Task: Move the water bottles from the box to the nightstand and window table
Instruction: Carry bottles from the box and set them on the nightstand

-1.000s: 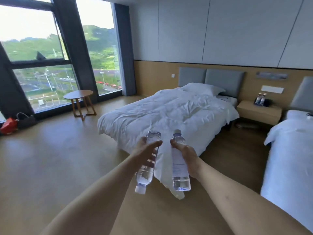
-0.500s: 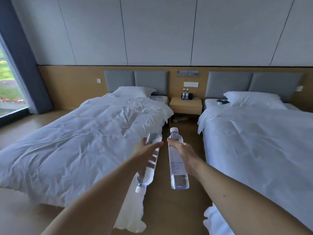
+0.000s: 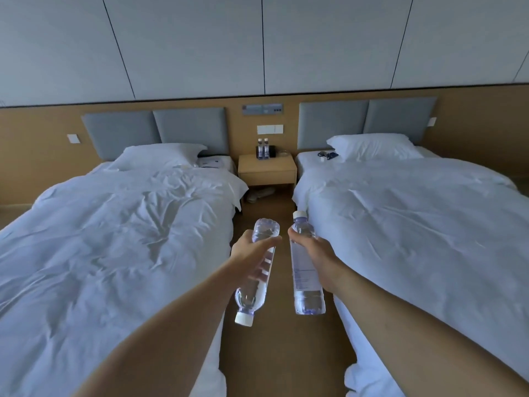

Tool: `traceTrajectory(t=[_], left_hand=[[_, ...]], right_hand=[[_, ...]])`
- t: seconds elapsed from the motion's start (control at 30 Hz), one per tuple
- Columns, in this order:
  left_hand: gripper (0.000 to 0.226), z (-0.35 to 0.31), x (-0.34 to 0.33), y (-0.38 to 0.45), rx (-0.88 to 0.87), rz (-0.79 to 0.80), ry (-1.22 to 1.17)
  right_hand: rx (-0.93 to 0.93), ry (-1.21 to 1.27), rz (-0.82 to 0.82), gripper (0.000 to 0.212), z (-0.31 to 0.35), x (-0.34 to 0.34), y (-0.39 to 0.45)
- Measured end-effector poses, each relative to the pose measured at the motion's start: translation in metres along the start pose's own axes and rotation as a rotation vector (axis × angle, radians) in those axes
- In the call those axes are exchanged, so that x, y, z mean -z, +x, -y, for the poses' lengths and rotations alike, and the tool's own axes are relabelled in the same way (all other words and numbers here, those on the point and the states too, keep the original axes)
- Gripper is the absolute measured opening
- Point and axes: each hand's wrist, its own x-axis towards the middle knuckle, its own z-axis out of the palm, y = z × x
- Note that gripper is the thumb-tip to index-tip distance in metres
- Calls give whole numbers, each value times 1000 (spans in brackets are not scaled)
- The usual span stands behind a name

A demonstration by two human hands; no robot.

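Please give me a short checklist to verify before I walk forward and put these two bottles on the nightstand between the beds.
1. Left hand grips the left bottle firmly: ok, but it is upside down, cap pointing down.
2. Right hand grips the right bottle, cap up: ok.
3. Both caps closed: ok, both white caps are on.
4. Aisle floor between the beds free: not ok, slippers lie in front of the nightstand.
5. Free space on the nightstand top: ok, its front part is bare; two standing bottles are at the back.

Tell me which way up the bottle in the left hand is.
Upside down: the left-hand bottle, gripped by the left hand, has its white cap at the bottom.
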Motion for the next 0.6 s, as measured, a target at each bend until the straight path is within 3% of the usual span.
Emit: traceTrajectory(t=[0.2, 0.47, 0.6], left_hand=[[48, -14, -5, 115, 16, -13, 28], [58, -80, -4, 277, 21, -58, 96], [53, -110, -3, 349, 48, -76, 65]], right_hand=[[-2, -6, 10, 73, 23, -10, 109], [30, -15, 67, 61, 96, -11, 285], [45, -21, 109, 68, 136, -14, 357]])
